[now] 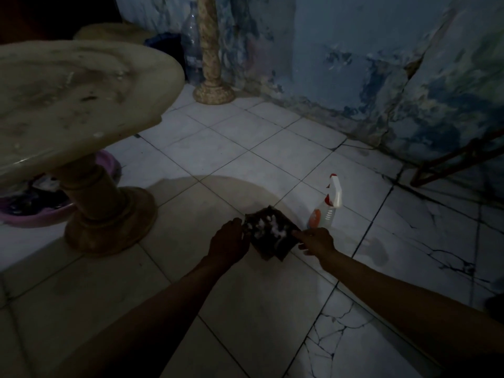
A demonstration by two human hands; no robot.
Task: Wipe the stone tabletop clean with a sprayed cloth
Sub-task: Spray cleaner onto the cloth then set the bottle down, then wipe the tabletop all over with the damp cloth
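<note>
Cloth (270,233), foam on top, lies on the floor (245,165) between my hands: left hand (229,242) touching its near-left edge, fingers relaxed; right hand (317,241) pinching its right corner. Bench (68,105) stands far left, left hand nearer.

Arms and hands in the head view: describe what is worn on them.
Nothing worn shows. Both forearms are bare up to the frame edge, with no sleeves in view. The left hand and right hand are ungloved; no watch, bracelet or ring can be made out in the dim light.
</note>
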